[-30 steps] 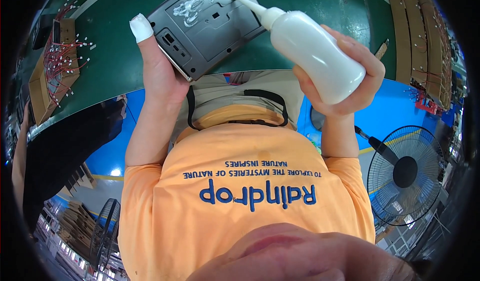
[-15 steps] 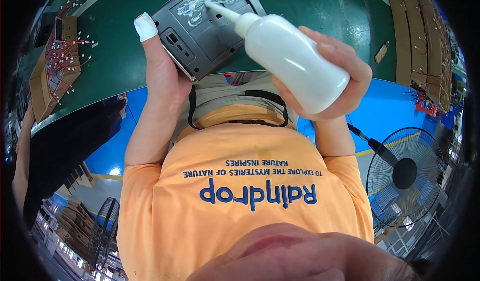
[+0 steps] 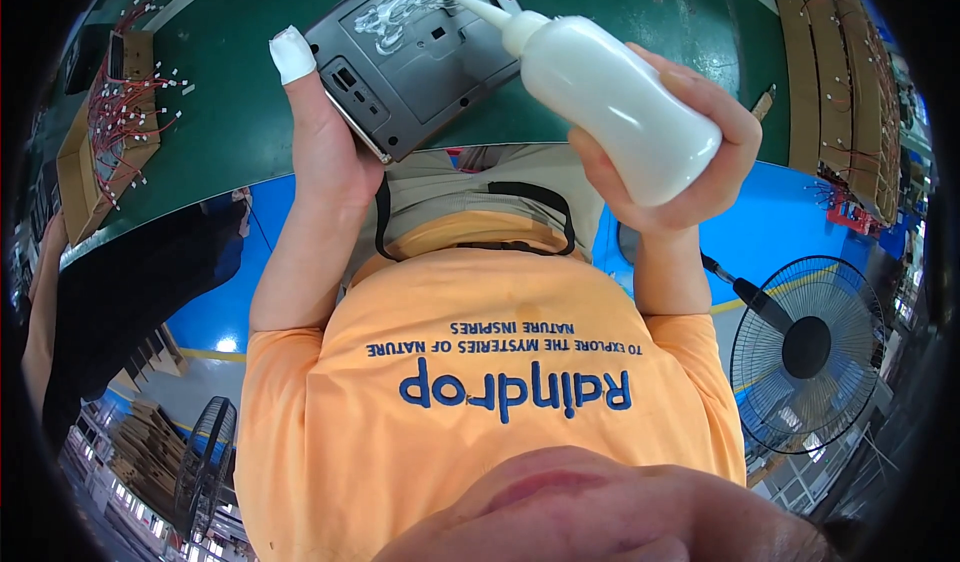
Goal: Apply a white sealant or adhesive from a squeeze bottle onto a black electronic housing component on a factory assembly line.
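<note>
Now grips the device (image 3: 415, 77) in the left hand (image 3: 330, 152) with straight thumb (image 3: 304, 97), and curls the right hand (image 3: 706, 192) around a bottle (image 3: 620, 107) tilted toward white paste (image 3: 395, 17).

We find the grey device (image 3: 425, 77) cut off by the upper edge, hiding most fingers of the left hand (image 3: 335, 152). Behind the white bottle (image 3: 620, 107), we lose part of the right hand (image 3: 722, 170)

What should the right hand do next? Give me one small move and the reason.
Probably the right hand should sweep the white bottle's nozzle leftward along the white smear: the tip is at the smear's upper right part, grey shows between its looping streaks, and the left hand holds the grey device.
</note>
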